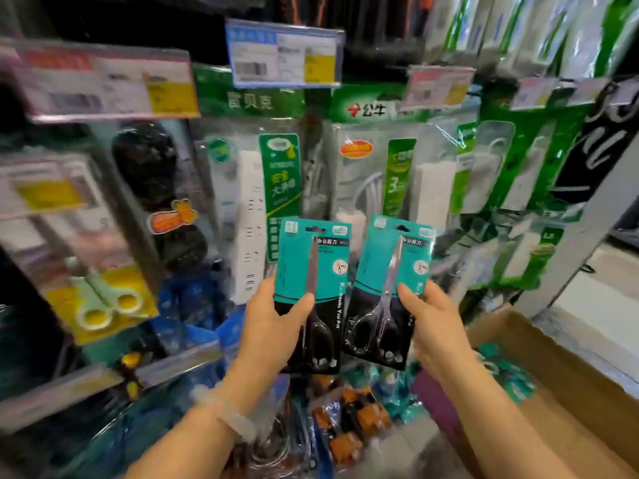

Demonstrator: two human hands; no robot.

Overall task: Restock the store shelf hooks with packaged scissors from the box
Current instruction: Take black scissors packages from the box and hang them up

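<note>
Before a wall of hanging packets, the left hand (pixel 276 316) grips one scissors pack (pixel 313 288) by its left edge, thumb across the front, holding it upright. Just beside it at 3 o'clock, the right hand (pixel 432 319) grips a second scissors pack (pixel 387 288) by its right edge, tilted slightly clockwise. The two packs sit close together without clearly touching. At 4 o'clock from the hands lies the cardboard box (pixel 553 392), more teal packs showing inside. White power strips (pixel 250 216) hang at 12 o'clock.
</note>
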